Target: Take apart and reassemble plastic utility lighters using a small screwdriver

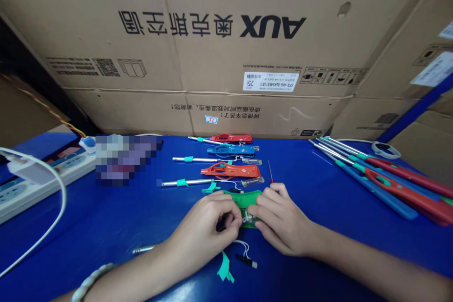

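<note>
The left hand point(217, 217) and right hand point(281, 219) pinch a small clear tube point(250, 217) by the green casing point(245, 199); a loose fingertip grip could let it slip

Single head-height view, forward and down at the nearby hands point(217, 213)

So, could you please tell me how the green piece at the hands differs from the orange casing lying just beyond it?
Colour: the green piece is green; the orange casing is orange-red.
View: the left hand hides the green piece's left end, while the orange casing's narrow left tip shows.
Contact: the hands are at the green piece; the orange casing lies apart from them.
Both are brightly coloured.
</note>
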Motion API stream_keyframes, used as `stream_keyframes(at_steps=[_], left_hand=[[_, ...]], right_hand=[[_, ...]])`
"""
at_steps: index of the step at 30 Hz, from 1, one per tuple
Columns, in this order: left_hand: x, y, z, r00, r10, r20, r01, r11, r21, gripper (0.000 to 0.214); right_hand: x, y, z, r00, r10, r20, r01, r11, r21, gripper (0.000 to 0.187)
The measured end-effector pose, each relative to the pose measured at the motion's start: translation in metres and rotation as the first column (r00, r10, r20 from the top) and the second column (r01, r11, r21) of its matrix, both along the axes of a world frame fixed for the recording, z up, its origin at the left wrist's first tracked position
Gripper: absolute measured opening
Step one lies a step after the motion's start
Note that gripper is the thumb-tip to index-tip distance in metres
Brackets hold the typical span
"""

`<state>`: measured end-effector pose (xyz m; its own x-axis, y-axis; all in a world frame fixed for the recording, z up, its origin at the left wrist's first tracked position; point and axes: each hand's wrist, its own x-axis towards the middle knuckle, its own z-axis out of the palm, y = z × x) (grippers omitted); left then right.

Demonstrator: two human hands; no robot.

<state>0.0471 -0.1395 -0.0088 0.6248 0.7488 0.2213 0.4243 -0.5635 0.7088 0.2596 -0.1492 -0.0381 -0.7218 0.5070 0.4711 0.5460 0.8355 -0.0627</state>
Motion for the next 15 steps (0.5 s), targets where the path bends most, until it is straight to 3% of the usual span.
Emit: stream_keyframes(at_steps=[15], left_hand=[[-0.002, 0.0003, -0.0067, 1.0, -0.008, -0.018, 0.009, 0.998, 0.062, 0.016]], right_hand=[[-0.0001, 0.0003, -0.001, 1.0, -0.002, 0.003, 0.002, 1.0, 0.012, 0.026]])
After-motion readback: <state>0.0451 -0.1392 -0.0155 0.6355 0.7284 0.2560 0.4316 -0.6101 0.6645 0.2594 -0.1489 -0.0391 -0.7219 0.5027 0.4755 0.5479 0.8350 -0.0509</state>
